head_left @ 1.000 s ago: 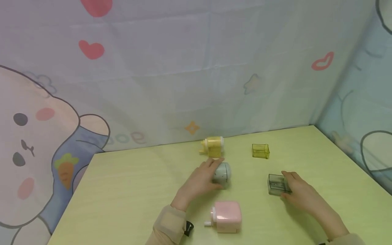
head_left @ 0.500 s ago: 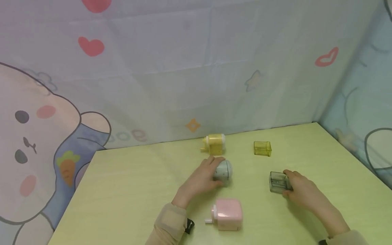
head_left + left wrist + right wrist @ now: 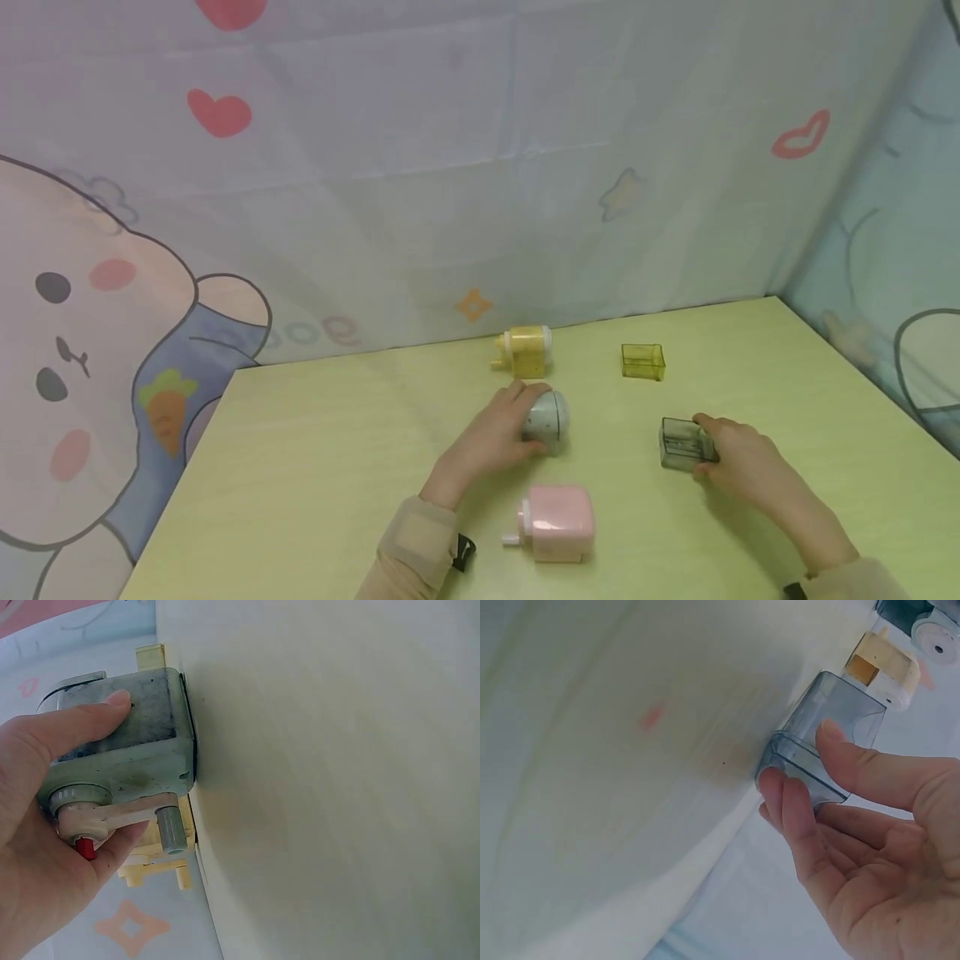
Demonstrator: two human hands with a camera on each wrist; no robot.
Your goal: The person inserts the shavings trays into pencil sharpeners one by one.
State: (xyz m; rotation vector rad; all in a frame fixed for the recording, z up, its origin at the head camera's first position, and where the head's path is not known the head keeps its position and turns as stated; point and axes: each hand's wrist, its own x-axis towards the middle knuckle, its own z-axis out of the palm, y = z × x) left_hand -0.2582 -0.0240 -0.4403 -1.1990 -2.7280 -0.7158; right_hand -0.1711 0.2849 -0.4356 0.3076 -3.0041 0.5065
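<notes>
On the table, my left hand (image 3: 483, 437) grips a grey-green crank pencil sharpener (image 3: 547, 421), thumb on one side and fingers around the other. Its crank handle (image 3: 172, 829) points toward the wrist in the left wrist view, with a red piece (image 3: 85, 848) at the hub. Farther right, my right hand (image 3: 742, 462) pinches a smoky clear shavings drawer (image 3: 677, 444) between thumb and fingers. The drawer rests on the tabletop, apart from the sharpener. Part of the sharpener's near side is hidden by the left hand in the head view.
A pink crank sharpener (image 3: 561, 525) lies in front of the left hand. Behind stand a yellow sharpener (image 3: 527, 350) and, to its right, a clear yellow drawer (image 3: 642, 362). A printed curtain (image 3: 420, 167) borders the table's (image 3: 315, 467) back edge.
The head view has shifted slightly. Both hands keep their holds on the sharpener and the drawer, with hardly any movement.
</notes>
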